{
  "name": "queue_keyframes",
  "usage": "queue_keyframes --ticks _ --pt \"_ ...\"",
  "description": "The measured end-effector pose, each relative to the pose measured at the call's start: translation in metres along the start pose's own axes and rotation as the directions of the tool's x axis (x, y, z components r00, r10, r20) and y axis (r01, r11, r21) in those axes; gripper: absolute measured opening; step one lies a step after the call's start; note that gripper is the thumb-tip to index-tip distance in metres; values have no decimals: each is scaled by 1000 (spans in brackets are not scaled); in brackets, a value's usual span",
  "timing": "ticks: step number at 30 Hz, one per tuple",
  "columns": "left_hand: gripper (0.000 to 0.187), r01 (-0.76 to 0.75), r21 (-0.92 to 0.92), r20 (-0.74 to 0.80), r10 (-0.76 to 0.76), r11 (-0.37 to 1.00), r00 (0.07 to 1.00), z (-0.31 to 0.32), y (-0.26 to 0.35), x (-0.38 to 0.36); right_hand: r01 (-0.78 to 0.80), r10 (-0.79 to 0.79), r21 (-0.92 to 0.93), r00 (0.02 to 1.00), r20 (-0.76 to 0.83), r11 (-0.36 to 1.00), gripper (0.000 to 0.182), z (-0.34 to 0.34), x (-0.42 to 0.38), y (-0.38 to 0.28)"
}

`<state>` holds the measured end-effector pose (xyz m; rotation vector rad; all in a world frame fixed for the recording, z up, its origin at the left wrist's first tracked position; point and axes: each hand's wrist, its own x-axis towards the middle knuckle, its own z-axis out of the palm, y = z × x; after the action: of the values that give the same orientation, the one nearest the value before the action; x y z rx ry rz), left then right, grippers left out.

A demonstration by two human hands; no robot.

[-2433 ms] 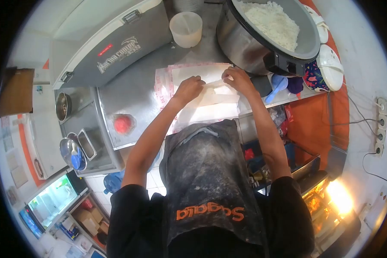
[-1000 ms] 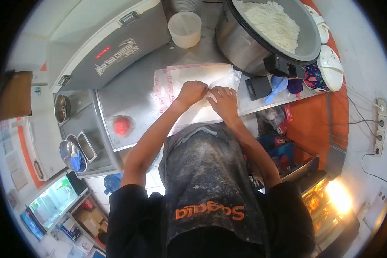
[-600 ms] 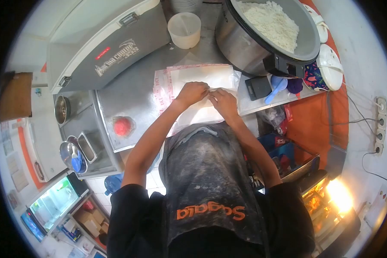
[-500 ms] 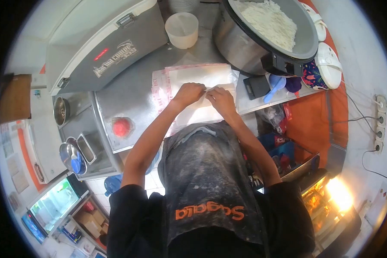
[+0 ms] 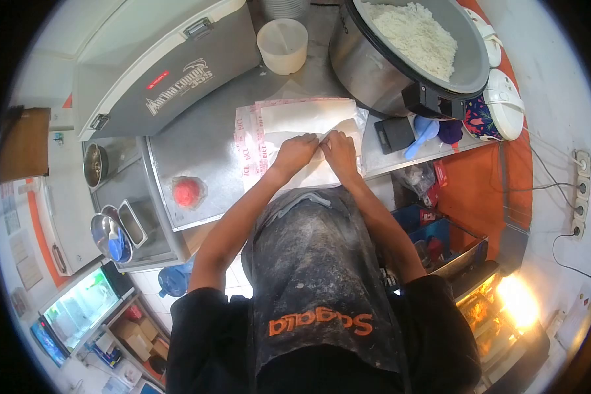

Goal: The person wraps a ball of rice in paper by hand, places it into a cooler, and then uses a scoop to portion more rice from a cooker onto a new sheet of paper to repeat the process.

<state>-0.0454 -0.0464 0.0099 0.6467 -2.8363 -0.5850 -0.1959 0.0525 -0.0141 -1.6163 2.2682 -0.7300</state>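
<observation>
Left hand (image 5: 297, 152): grip narrow, fingers curled, fingertips pinching the white wrapping paper (image 5: 302, 118).
Right hand (image 5: 339, 150): grip equally narrow, pinching the paper just beside the left fingertips.
Paper's place: middle of the steel bench (image 5: 223, 157), toward the near edge.
Far left: grey Marina Cooler box (image 5: 177, 85); white plastic tub (image 5: 282, 47) right of it.
Far right: large rice cooker (image 5: 368, 72) holding white rice (image 5: 417, 39).
Right: flat black device (image 5: 395, 134), light-blue scoop (image 5: 421, 139).
Left: red bundle (image 5: 187, 192) in clear plastic.
In the way: knuckles hide the pinched part; the apron (image 5: 308, 256) covers the near edge.
Paper's look: white, raised at the fingertips, pink-lettered sheets showing along its left side.
</observation>
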Motion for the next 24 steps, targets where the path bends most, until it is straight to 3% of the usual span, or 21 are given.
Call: queue_keyframes --ticks 2,4,5,7,8,10,11,13,14,16,17,18,19,20,22,23,24 --pt "13 -40 -22 -83 38 999 996 7 2 -4 -3 4 -25 1000 22 1000 24 -4 -5 1" --pt "12 -80 -36 -165 73 996 984 8 1 -7 174 -216 -148 912 -350 974 34 -19 -6 -5" --pt "10 -102 -25 -164 96 994 982 8 1 -7 174 -216 -147 912 -350 974 34 -30 -4 -6" --pt "8 -128 -18 -163 124 992 979 9 1 -7 272 -363 -337 898 -248 901 46 -55 -2 1" --pt "6 -132 -41 -136 126 990 983 10 -1 -9 302 -385 -381 908 -163 874 37 -56 0 18" --pt "7 -140 -65 -105 132 988 986 10 0 -11 260 -255 -311 965 60 914 24 -62 -4 67" --pt "4 -133 -53 -99 128 990 987 9 1 -12 259 -253 -312 966 59 914 24 -70 -6 76" --pt "3 -122 -39 -97 118 992 988 11 -1 -13 -134 140 -376 990 -11 917 12 -85 -2 81" --pt "4 -130 -52 -102 125 990 987 13 -1 -14 -133 139 -378 990 -11 916 12 -87 0 80" --pt "5 -143 -66 -109 135 988 985 14 -2 -12 -45 26 -171 994 -110 984 7 -96 6 68" --pt "7 -135 -73 -89 129 988 988 13 -1 -12 -49 31 -171 993 -110 984 7 -96 5 53" --pt "8 -129 -79 -67 124 988 990 12 -1 -13 -5 2 142 1000 23 990 8 -96 4 22" --pt "8 -134 -78 -62 129 988 990 13 -2 -13 0 -68 446 988 136 895 10 -95 4 6" --pt "8 -136 -101 -68 129 986 989 14 -3 -12 -3 -63 449 989 131 894 10 -84 4 17" --pt "9 -142 -124 -74 133 982 988 16 -1 -12 134 -168 144 949 266 981 14 -61 7 43" --pt "9 -133 -129 -84 123 983 989 16 1 -12 134 -168 142 950 263 981 14 -58 8 49" --pt "10 -119 -133 -96 107 984 990 16 2 -10 38 -59 155 989 133 987 15 -63 14 39"
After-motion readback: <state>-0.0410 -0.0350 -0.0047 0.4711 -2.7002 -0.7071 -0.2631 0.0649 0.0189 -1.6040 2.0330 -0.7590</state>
